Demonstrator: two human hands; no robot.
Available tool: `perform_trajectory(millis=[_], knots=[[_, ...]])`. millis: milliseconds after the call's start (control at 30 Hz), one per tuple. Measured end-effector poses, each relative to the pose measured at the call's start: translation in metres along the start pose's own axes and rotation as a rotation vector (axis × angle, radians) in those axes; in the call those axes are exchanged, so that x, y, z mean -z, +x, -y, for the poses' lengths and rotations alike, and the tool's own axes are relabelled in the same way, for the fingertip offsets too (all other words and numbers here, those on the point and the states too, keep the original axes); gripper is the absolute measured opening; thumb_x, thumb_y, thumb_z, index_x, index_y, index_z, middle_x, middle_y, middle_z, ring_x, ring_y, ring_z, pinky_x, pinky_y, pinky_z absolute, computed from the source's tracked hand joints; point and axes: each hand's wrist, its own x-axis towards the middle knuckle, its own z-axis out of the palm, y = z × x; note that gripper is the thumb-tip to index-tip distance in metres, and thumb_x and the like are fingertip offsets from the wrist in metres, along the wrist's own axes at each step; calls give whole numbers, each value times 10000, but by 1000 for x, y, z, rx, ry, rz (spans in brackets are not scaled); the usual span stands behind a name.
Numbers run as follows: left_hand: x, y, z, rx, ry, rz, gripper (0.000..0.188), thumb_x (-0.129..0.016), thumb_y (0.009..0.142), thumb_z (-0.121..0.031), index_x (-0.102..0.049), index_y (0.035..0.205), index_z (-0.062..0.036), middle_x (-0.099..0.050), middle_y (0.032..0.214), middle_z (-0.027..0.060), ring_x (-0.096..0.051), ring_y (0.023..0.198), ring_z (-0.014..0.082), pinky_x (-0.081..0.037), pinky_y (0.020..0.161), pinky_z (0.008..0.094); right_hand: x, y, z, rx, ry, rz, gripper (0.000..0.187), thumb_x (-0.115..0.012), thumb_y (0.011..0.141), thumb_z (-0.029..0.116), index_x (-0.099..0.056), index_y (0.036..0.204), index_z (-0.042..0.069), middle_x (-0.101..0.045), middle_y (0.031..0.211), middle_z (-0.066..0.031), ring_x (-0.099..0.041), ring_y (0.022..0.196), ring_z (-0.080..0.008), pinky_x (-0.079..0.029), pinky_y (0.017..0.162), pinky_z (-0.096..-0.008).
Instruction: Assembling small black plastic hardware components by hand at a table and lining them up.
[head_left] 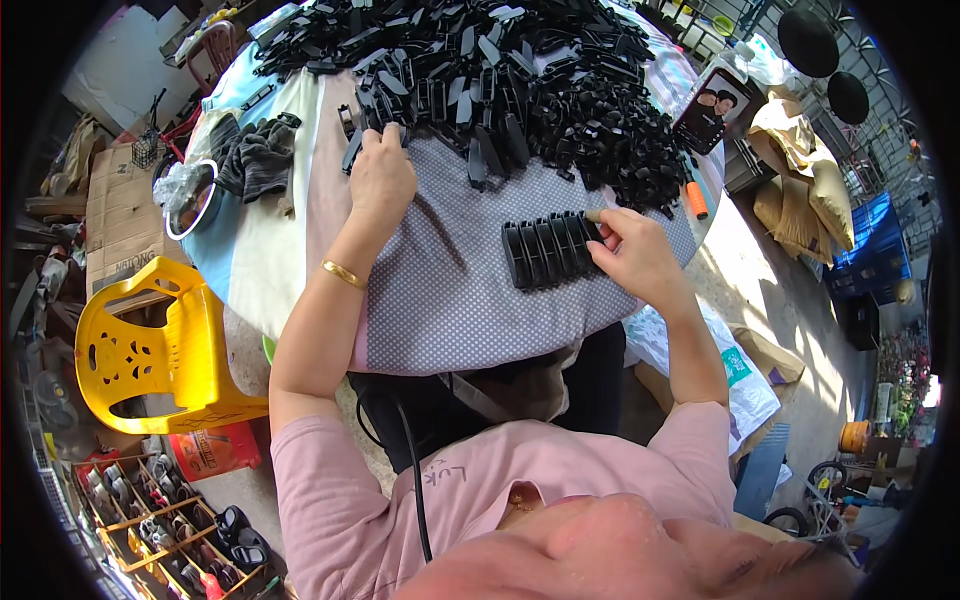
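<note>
My left hand (383,178) reaches to the near left edge of a large heap of black plastic parts (470,75). Its fingers are closed around a black plastic part (352,152), partly hidden by the fingertips. Nearer to me on the dotted cloth, a row of black plastic parts (545,250) stands side by side like ribs. My right hand (635,252) grips the right end of this row between thumb and fingers. Smaller black pieces (620,140) form a pile at the heap's right side.
Patterned cloths cover the round table (430,330). On it lie dark gloves (255,155), a white bowl (195,205), an orange-capped tube (697,200) and a propped phone (712,110). A yellow chair (185,350) stands left; a shoe rack (150,520) is at lower left.
</note>
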Motion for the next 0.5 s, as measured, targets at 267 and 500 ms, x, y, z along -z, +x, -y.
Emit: perform_trajectory(millis=[267,500], knots=[[19,5,-6,292,-1033,226,322,-402,890,-56,-495,1188,22,-570,972,139,-607,867,257,-505,736,325,0,38,-30,89,-205,-167,193,-600,794,103,-653,973,55,-602,753,-119,-602,667,-247,-466,592,-329],[14,0,-8,564,-1925,525,287,-379,919,-76,-498,1132,75,-560,941,166,-596,804,237,-517,713,325,-20,55,-40,94,-549,-159,119,-629,773,151,-669,868,92,-567,797,-69,-602,699,-268,-489,627,-367]])
